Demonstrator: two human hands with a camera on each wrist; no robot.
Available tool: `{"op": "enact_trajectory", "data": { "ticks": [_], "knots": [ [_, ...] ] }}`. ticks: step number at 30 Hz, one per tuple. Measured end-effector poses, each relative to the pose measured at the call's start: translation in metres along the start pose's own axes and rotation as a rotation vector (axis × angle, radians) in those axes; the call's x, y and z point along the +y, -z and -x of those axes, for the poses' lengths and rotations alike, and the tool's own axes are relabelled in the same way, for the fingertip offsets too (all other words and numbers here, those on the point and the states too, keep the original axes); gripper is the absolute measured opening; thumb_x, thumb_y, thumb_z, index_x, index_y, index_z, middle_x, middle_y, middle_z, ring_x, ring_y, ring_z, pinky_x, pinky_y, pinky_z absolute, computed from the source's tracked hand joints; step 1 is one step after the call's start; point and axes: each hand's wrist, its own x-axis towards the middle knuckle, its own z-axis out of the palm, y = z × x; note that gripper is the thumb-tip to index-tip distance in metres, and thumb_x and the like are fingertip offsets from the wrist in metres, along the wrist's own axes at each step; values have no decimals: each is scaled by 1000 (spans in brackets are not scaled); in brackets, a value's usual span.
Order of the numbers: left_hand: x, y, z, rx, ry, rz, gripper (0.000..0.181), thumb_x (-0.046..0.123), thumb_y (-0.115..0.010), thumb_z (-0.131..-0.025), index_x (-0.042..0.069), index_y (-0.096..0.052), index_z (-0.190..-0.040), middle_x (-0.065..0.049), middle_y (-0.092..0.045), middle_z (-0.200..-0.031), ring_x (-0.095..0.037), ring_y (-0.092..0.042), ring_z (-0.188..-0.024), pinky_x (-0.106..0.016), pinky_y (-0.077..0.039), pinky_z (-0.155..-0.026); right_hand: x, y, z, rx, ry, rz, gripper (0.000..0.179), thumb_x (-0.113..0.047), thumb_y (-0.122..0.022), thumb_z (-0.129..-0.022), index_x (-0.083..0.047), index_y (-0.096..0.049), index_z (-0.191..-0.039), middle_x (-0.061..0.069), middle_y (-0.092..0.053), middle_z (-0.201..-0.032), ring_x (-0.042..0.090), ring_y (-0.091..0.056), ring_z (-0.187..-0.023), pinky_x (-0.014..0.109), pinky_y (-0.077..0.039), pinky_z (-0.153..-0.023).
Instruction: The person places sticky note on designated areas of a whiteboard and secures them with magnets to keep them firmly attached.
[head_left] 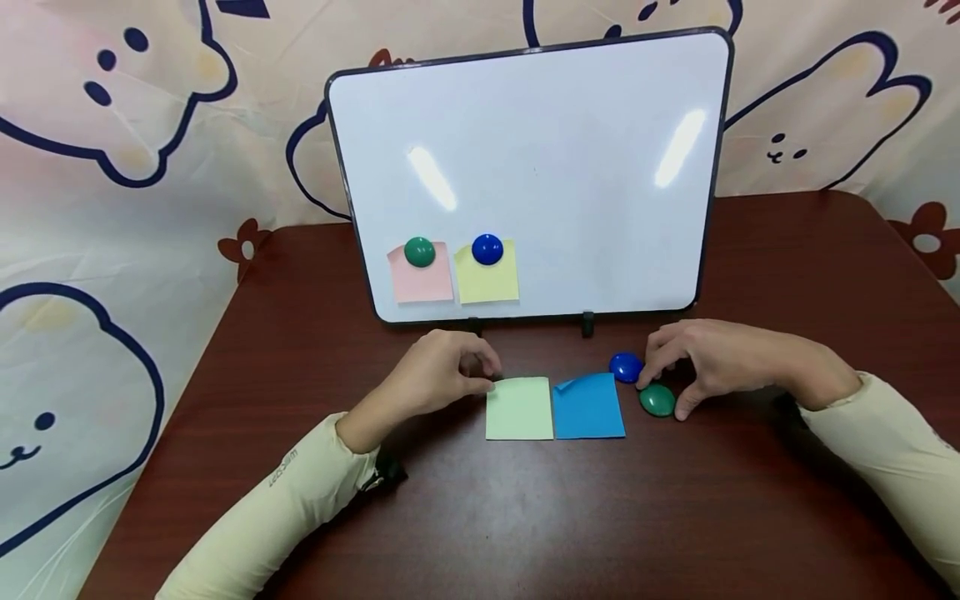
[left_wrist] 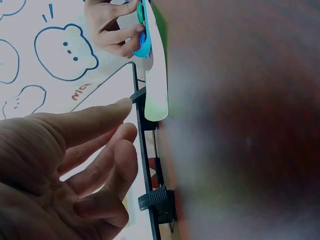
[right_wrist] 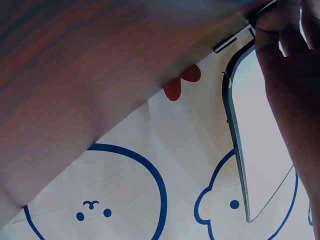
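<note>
Though a firm pinch cannot be told, the green magnet (head_left: 657,401) on the table (head_left: 487,525) is straddled by the parted fingers of the nearer right hand (head_left: 711,358), the left hand (head_left: 441,375), loosely bent, being held near the pale green note (head_left: 519,408), with the whiteboard (head_left: 555,167) set beyond

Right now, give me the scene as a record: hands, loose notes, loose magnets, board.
left hand: at the left edge of the pale green note, no grip; contact unclear
right hand: thumb and finger on either side of the loose green magnet; firm pinch unclear
loose notes: pale green note left, blue note right, on the table
loose magnets: loose green magnet, with loose blue magnet farther from the person
whiteboard: upright; pink note under a green magnet, yellow note under a blue magnet
</note>
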Motion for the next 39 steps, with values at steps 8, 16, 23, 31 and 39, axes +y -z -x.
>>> {"op": "enact_trajectory", "data": {
  "ticks": [8, 16, 23, 31, 39],
  "knots": [
    [1, -3, 0, -48, -7, -66, 15, 19, -85, -78, 21, -75, -90, 11, -68, -79, -6, -56, -71, -25, -44, -65, 0, -2, 0, 8, 3, 17, 39, -52, -81, -76, -42, -71, -112, -20, -60, -106, 3, -54, -96, 26, -52, -81],
    [-2, -5, -1, -62, 7, -129, 10, 22, -82, -82, 22, -76, -89, 11, -71, -81, -6, -63, -77, -27, -49, -70, -1, -1, 0, 9, -1, 67, 39, -46, -84, -76, -42, -71, -112, -23, -59, -107, 3, -52, -96, 24, -51, -80],
    [-3, -6, -2, -68, 5, -151, 4, 22, -78, -87, 20, -76, -88, 9, -72, -81, -7, -65, -80, -29, -51, -70, -5, -1, 0, 25, -7, 89, 36, -47, -83, -77, -42, -71, -111, -24, -59, -111, 2, -53, -100, 26, -52, -83],
    [-2, -7, -1, -50, -26, -175, 8, 15, -75, -88, 21, -73, -82, 8, -69, -78, -7, -60, -73, -26, -48, -62, -5, 0, 0, 95, 9, 60, 39, -40, -83, -80, -38, -68, -115, -21, -61, -113, 1, -55, -87, 22, -52, -74],
    [1, -6, -1, -5, -17, -175, 5, 17, -74, -88, 20, -72, -85, 5, -69, -80, -11, -61, -75, -27, -47, -62, -3, 1, -1, 247, 57, 75, 45, -30, -84, -81, -30, -67, -123, -18, -64, -119, -1, -56, -90, 21, -53, -75]
  ]
}}
